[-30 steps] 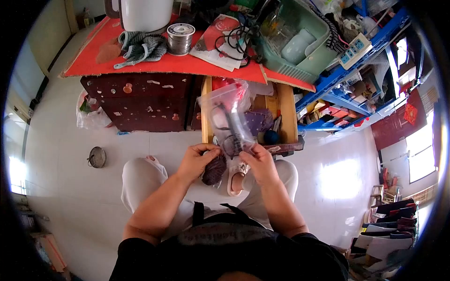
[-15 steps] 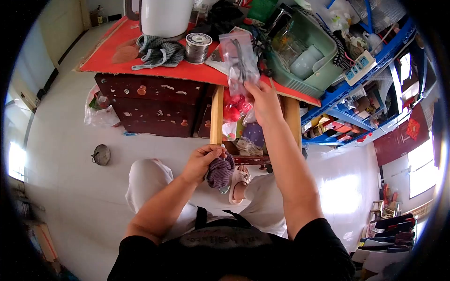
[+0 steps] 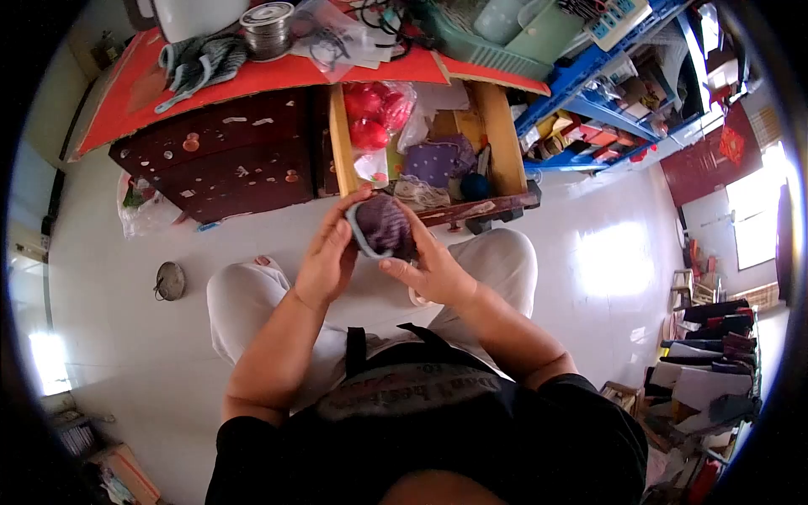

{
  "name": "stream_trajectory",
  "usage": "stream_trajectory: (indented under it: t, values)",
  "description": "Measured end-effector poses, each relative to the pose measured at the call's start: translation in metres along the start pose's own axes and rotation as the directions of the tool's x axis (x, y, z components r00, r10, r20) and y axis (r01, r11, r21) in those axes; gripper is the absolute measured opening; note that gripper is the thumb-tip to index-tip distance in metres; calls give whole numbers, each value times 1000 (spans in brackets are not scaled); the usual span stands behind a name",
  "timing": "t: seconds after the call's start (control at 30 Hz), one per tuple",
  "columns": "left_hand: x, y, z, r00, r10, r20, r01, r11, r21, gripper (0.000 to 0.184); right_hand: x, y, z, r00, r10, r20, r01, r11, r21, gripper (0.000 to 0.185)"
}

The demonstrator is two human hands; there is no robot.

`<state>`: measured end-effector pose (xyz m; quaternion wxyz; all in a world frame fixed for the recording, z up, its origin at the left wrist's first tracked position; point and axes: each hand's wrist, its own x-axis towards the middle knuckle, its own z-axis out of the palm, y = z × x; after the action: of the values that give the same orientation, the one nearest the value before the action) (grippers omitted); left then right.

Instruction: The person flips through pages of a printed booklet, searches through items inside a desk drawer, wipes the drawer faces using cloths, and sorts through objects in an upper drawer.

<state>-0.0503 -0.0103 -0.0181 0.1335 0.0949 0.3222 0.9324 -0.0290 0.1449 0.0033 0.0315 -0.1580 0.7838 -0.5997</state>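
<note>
A balled-up purple knitted bundle (image 3: 385, 225) with a pale grey band sits between my two hands, just in front of the open drawer (image 3: 498, 126). My left hand (image 3: 330, 252) grips its left side along the band. On the other side, the fingers of my right hand (image 3: 433, 263) curl round it, thumb low. Whether the bundle is a glove or a sock cannot be made out. Inside the drawer lie red items in a clear bag (image 3: 376, 114), a purple dotted cloth (image 3: 436, 160), a whitish tangle of string (image 3: 421, 192) and a dark blue ball (image 3: 475, 186).
Above the drawer, the red tabletop (image 3: 118, 97) bears a grey striped knitted piece (image 3: 202, 67), a wire spool (image 3: 268, 32), a clear plastic bag (image 3: 330, 42) and a green basket (image 3: 488, 57). A blue shelf rack (image 3: 581, 76) stands right. A round metal pan (image 3: 171, 281) lies on the floor.
My right hand has let go of the clear plastic bag, which now lies on the tabletop, and has come down to the knitted bundle. The view has shifted, showing more of the drawer.
</note>
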Motion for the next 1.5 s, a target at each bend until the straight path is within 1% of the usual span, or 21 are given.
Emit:
stream_trajectory:
  t: [0.07,0.13,0.23,0.3,0.33,0.37,0.43,0.5,0.57,0.6,0.67,0.7,0.77,0.8,0.87,1.0,1.07,1.2,1.3,1.43,1.5]
  values:
    - [-2,-7,-1,957,-53,287,18,992,122,64,-2,1,-5,995,67,-76,-57,990,128,50]
    - [0,-8,6,955,-61,291,25,992,126,66,5,-1,-23,928,368,-66,-315,864,392,42]
    - [2,-12,-3,983,-38,179,21,995,96,58,15,8,-51,894,403,-195,-245,805,540,34]
    - [7,-9,-10,1000,-21,-3,21,968,251,44,31,17,-85,886,324,-333,-190,907,376,36]
    - [7,-8,-9,991,9,-131,18,978,206,31,40,27,-108,872,251,-419,-220,968,122,38]
    - [8,-7,-11,991,8,-136,20,979,201,31,49,34,-129,862,156,-482,-251,958,-138,41]
    - [8,-7,-16,969,123,-216,-27,915,402,26,66,8,-147,856,-56,-514,-277,790,-547,45]
    - [10,-8,-18,957,131,-259,-11,909,418,24,87,38,-183,851,-251,-462,-256,570,-781,47]
    - [12,-15,-31,909,389,-148,-130,603,787,28,107,63,-218,846,-271,-460,-283,504,-816,48]
    - [13,-15,-28,910,386,-153,-126,608,784,28,112,74,-227,839,-293,-458,-307,439,-844,48]
    - [18,-12,-19,876,478,-67,-85,289,953,37,116,96,-231,844,-199,-498,-385,422,-821,49]
    - [20,-16,-23,875,478,-69,-86,294,952,37,119,100,-230,837,-107,-537,-459,399,-794,50]
    - [20,-28,-33,910,402,-95,6,218,976,46,130,105,-233,846,-125,-518,-452,349,-821,51]
    - [20,-29,-31,909,404,-99,8,220,976,46,137,99,-233,846,-87,-526,-463,369,-806,50]
    - [20,-31,-24,937,235,-259,105,518,849,50,146,98,-235,840,-40,-542,-486,388,-783,49]
    - [23,-36,-31,934,232,-270,107,541,834,50,154,106,-242,838,-123,-531,-447,402,-799,45]
    - [23,-33,-28,937,262,-229,88,459,884,50,149,112,-245,841,-191,-506,-397,415,-818,44]
    - [22,-35,-36,936,302,-180,60,368,928,49,123,107,-247,880,-102,-464,-410,328,-851,42]
    - [23,-32,-32,939,264,-218,77,458,886,49,96,101,-245,889,-47,-455,-425,281,-860,41]
    - [20,-26,-26,956,212,-202,69,506,860,51,52,84,-242,909,44,-414,-406,318,-857,36]
    - [20,-25,-27,958,191,-216,79,547,833,52,36,55,-238,874,201,-443,-482,481,-732,43]
